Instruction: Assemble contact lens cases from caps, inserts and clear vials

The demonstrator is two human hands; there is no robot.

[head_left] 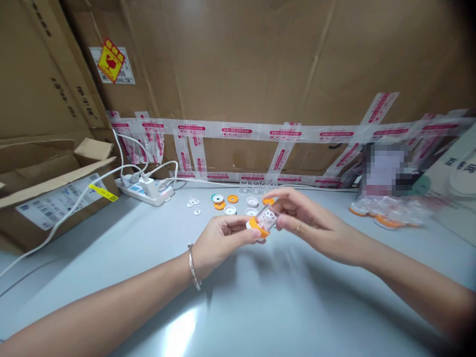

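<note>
My left hand, with a silver bracelet at its wrist, grips a small clear cup-like item with an orange and white base above the table. White speckled parts show inside the clear section. My right hand is at the clear end, its thumb and fingers bent around that side; whether they press on it is hard to make out. Behind the hands lie orange rings, white round caps and small white pegged pieces. Several clear cups stand farther back.
A white power strip with cables lies at the back left, beside an open cardboard box. Several clear items with orange bases are grouped at the right. A large taped carton rises behind the table.
</note>
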